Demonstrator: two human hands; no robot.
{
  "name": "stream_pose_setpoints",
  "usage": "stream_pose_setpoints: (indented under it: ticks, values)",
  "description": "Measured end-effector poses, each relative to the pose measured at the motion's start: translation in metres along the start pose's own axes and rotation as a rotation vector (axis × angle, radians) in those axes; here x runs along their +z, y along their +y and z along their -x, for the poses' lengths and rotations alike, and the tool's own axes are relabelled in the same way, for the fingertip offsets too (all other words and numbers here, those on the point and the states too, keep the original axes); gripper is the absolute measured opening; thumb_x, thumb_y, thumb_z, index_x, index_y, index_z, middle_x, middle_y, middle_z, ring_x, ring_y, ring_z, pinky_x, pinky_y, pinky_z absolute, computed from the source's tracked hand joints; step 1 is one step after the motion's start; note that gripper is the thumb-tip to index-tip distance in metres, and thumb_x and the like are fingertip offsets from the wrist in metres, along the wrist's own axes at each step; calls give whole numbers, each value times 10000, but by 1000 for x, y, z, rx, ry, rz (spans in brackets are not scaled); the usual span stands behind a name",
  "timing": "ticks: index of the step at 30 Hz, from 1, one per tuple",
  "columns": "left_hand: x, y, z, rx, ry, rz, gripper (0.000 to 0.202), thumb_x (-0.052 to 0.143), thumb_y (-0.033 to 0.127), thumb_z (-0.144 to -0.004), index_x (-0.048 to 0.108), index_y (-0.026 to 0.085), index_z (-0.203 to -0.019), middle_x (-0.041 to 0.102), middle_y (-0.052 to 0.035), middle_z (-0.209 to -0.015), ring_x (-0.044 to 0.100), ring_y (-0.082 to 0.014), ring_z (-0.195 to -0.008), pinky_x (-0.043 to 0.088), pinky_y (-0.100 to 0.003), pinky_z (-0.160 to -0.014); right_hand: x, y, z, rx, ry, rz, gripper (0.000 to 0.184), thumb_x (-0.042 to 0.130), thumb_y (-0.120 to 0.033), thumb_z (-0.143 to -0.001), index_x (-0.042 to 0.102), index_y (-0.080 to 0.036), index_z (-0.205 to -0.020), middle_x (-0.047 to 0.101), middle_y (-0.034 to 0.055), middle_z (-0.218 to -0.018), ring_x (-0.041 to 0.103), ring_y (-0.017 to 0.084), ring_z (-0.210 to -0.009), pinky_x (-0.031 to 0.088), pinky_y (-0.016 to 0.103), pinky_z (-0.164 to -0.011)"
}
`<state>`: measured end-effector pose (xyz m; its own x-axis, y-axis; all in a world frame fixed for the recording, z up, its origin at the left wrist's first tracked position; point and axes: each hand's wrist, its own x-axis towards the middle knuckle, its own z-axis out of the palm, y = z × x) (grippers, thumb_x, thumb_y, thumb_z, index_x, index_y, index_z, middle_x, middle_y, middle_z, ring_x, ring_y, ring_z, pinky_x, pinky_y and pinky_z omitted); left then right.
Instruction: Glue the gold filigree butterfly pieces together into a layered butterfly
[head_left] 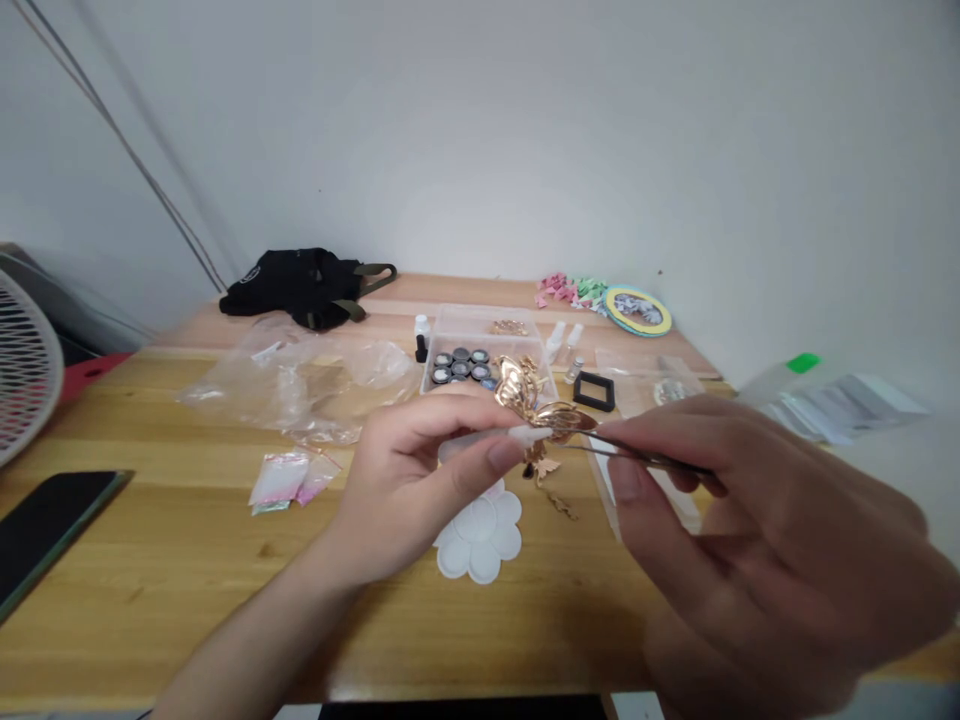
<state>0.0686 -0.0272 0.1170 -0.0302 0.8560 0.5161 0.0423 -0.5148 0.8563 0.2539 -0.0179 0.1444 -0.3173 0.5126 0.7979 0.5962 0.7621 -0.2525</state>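
My left hand [420, 475] is closed, pinching a translucent tube with a white nozzle [529, 434] between thumb and fingers. Just beyond its fingertips is a gold butterfly ornament [517, 385] with its wings spread; whether those fingers also grip it is hidden. A pair of metal tweezers [660, 460] is held in my right hand [750, 530], pointing left. The tweezer tips reach the butterfly's right wing, beside the nozzle; I cannot tell whether they grip it. Small gold charms and a chain [556, 500] show below the butterfly.
Beneath my hands lies a white flower-shaped palette [480, 540]. Behind them stands a clear box [487, 320] with small round pots. Around it are plastic bags [300, 385], a black frame [593, 391], small bottles [574, 338], and a yellow-rimmed ring [637, 310]. A phone [56, 530] and fan [26, 360] stand left.
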Motion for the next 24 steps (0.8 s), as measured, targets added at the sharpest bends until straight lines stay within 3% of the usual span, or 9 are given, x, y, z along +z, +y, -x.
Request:
stream_pose_setpoints:
  ticks: [24]
  values:
    - [-2,-2,-1,9,-5,-14,46,720,238,-805,762,257,-806,744,-5,-785,668,-139,-696,567,-247,-626,0,0,-1,6,10,-10,90,543,-249,-859,631,-264,-854,699,-2,-726,638,162,-597,532,309,-563]
